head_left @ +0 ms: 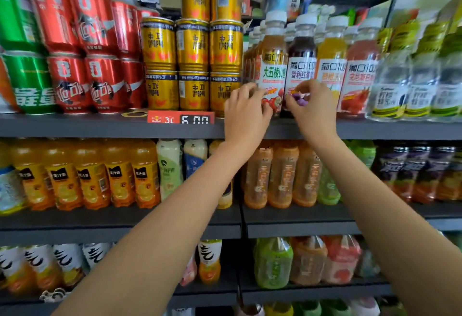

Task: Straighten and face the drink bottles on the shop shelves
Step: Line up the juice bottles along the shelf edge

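Left hand (246, 113) curled on the amber white-capped plastic juice bottle (272, 65); right hand (312, 108) pinched the dark-purple white-capped bottle (301, 65). These 2 looked faced; lower rows seemingly remained.

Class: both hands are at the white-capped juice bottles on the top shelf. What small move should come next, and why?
Probably close the left hand and right hand on the amber bottle and dark bottle: curled fingers sit at both labels, grip unclear.
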`<state>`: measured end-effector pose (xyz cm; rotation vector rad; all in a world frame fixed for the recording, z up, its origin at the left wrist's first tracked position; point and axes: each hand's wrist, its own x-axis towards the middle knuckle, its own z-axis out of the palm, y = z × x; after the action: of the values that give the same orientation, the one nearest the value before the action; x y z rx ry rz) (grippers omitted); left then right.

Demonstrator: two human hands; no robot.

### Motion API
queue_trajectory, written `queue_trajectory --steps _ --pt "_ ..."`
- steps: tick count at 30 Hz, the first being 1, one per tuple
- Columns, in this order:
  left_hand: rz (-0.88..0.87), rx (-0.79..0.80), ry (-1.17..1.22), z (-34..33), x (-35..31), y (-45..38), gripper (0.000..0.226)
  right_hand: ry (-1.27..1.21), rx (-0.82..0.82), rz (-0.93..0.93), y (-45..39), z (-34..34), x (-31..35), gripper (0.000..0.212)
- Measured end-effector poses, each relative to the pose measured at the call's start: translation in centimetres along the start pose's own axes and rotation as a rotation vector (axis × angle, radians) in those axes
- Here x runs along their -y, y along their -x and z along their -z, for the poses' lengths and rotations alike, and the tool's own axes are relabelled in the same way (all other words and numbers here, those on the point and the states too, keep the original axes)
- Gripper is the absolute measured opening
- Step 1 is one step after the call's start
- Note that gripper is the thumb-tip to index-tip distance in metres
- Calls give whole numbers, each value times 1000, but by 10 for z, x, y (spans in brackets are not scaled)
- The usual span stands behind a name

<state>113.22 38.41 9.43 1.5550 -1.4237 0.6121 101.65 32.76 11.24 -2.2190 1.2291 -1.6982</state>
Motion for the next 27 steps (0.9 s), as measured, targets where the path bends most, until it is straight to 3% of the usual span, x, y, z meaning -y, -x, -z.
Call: queue_trajectory --steps 2,6,13,20,23,27 --pt "55 65 -107 -13 -4 -11 36 136 70 -37 -16 -4 -6 36" --pt "58 35 -185 -26 -12 -14 32 267 29 -51 -29 -12 -11 38" --pt "75 97 -226 -33 -18 -13 49 232 -51 -59 -29 -24 -16 39" --pt "116 131 -187 -32 -20 -14 50 206 -19 -54 -29 -22 -15 41" --pt "115 84 -133 -31 -22 -6 48 154 -5 -54 -27 -18 -18 37" --pt "56 -94 7 -23 -15 25 44 -33 -80 44 -10 -19 -12 28"
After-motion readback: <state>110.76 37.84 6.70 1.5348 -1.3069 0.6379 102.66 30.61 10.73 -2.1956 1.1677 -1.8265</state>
